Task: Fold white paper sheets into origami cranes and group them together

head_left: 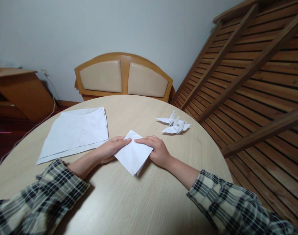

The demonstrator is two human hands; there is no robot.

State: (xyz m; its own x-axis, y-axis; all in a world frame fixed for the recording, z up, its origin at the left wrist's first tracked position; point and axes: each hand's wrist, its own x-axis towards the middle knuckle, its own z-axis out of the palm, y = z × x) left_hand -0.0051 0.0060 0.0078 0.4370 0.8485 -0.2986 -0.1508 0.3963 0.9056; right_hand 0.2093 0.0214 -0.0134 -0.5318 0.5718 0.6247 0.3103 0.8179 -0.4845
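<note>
A white sheet of paper folded into a small layered square (133, 153) is held between both hands, with one corner pointing toward me. At its lower corner the layers stand slightly apart. My left hand (112, 148) grips the left edge, thumb on top and the other fingers mostly hidden underneath. On the opposite edge my right hand (158, 150) is closed, its index finger lying across the upper face near the top corner. Beyond my right hand sit several folded paper cranes (175, 125), close together on the table.
A stack of white paper sheets (75, 130) lies at the left of the round wooden table (129, 209). Behind the table stands a padded wooden headboard (124, 76). Slatted wooden framing (249, 75) leans at the right. A wooden desk (19, 88) and a cable (29, 132) are at the left.
</note>
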